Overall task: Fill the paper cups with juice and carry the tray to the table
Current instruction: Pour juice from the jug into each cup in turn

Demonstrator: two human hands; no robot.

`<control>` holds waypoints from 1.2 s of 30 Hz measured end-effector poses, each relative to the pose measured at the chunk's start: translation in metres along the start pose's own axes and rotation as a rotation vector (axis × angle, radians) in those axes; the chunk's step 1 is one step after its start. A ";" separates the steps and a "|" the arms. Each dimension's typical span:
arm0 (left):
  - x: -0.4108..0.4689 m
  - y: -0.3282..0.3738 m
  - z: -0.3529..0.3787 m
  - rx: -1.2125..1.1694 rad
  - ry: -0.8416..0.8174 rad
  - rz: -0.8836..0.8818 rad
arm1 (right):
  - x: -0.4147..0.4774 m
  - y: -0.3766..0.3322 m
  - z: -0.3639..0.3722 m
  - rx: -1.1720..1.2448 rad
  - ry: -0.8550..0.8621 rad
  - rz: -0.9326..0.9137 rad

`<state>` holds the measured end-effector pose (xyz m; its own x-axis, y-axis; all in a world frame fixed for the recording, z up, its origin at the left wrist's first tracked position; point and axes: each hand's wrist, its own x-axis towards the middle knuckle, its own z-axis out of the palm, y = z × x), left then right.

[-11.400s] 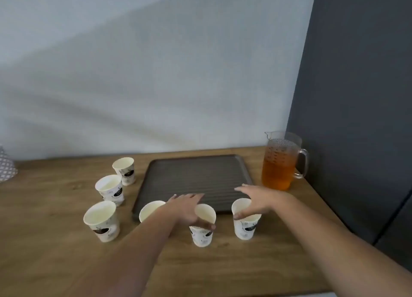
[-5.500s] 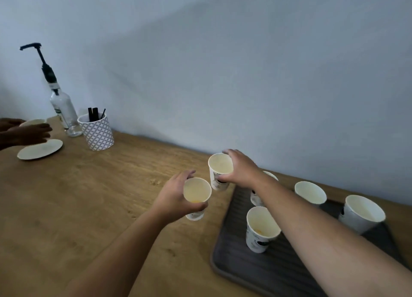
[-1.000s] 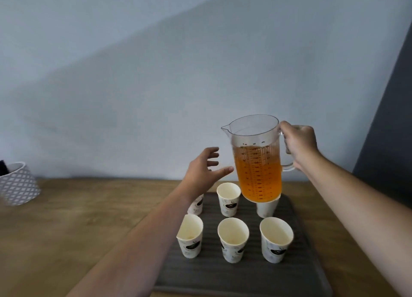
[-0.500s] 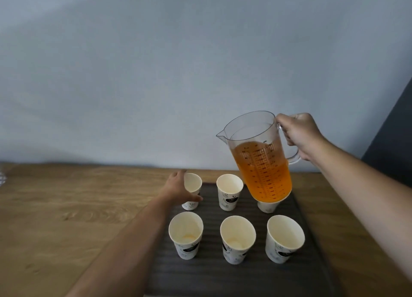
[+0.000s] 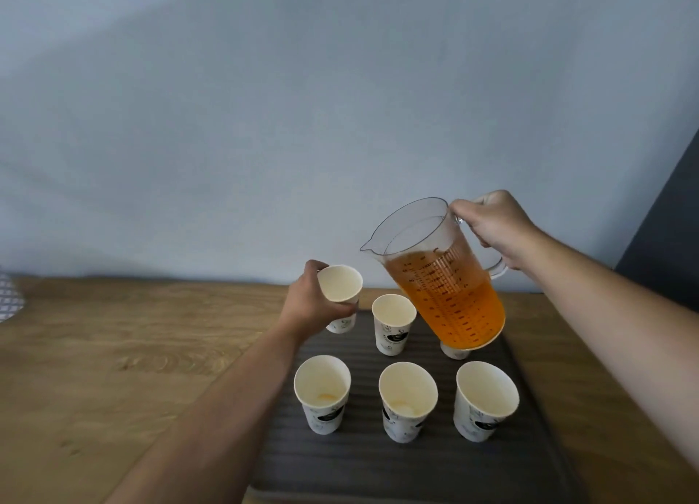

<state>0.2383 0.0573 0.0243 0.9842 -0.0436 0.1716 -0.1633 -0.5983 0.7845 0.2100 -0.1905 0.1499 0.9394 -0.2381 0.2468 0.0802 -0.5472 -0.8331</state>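
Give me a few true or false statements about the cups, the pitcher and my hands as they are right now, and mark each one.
1. The right hand holds the pitcher by its handle. True.
2. The pitcher stands upright. False: it hangs tilted in the air, with its spout pointing left.
3. The left hand grips a paper cup. True.
4. Juice is pouring into that cup. False: no stream shows, and the juice is all inside the pitcher.
5. Three front cups stand in a row on the tray. True.
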 end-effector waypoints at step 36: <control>-0.015 0.000 -0.006 -0.058 -0.040 -0.015 | 0.001 -0.018 0.034 -0.402 -0.064 -0.080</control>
<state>0.2234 0.0630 0.0254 0.9884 -0.0677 0.1362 -0.1508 -0.5520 0.8201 0.2208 -0.1530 0.1484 0.9552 -0.1390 0.2614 0.0290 -0.8347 -0.5499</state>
